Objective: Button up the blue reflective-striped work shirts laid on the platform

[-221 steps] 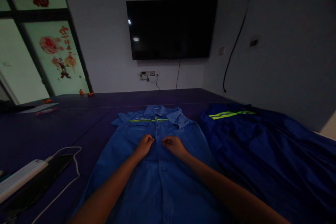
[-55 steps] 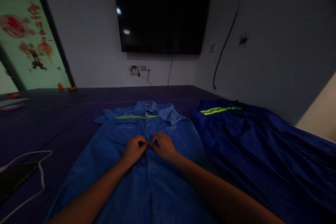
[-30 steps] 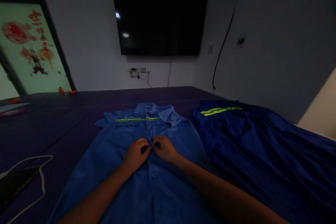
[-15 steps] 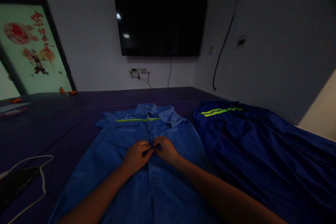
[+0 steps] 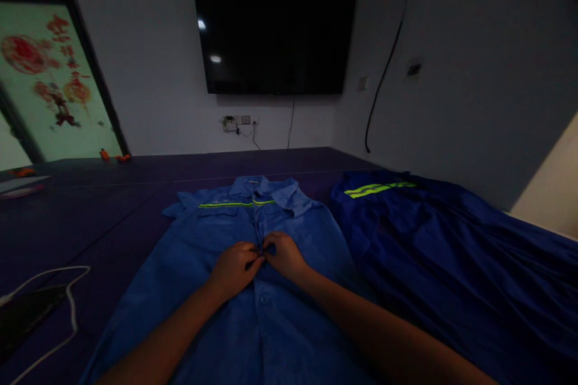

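A blue short-sleeved work shirt (image 5: 217, 234) lies front up, its collar pointing away from me, with a thin yellow-green stripe across the chest. My left hand (image 5: 237, 267) pinches the left side of its front opening. Close beside it, my right hand (image 5: 282, 252) pinches the placket edge from the right. The fingertips of both hands almost meet at mid-chest and hide whatever small part lies between them. Below the hands a button (image 5: 264, 299) shows on the placket.
Right of the shirt lies a darker blue garment (image 5: 428, 252) with a yellow-green and grey band. At the lower left are a dark flat device (image 5: 31, 316) and a white cable (image 5: 73, 307). A television (image 5: 275, 36) hangs on the far wall.
Both hands stay at the same spot on the placket, with the fingers drawn slightly closer together. The view has shifted a little.
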### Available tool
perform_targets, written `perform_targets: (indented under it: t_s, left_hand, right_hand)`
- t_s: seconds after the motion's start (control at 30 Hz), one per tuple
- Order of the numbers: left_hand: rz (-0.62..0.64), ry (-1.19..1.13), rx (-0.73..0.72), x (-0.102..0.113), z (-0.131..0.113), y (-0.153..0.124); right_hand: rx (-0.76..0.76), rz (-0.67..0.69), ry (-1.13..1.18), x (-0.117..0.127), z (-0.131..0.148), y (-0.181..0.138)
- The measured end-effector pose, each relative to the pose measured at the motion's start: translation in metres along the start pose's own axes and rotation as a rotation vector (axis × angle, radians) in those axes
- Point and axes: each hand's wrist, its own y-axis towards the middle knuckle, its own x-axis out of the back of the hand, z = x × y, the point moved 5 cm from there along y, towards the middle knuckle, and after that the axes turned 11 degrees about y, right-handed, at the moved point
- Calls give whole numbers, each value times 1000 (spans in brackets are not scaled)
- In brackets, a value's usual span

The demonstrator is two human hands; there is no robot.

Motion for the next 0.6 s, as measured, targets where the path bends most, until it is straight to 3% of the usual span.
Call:
perform_targets:
  t_s: [0.1,0.3,0.6]
  left_hand:
    - [7,-15,12,-1,2,0]
    - [36,-51,50,-4,5,-1]
    - [38,-88,77,-3,6,-1]
  right_hand:
    - [0,-27,7,4,4,-1]
    - [70,109,-19,-1,13,-4]
    - [73,20,-10,1,13,-4]
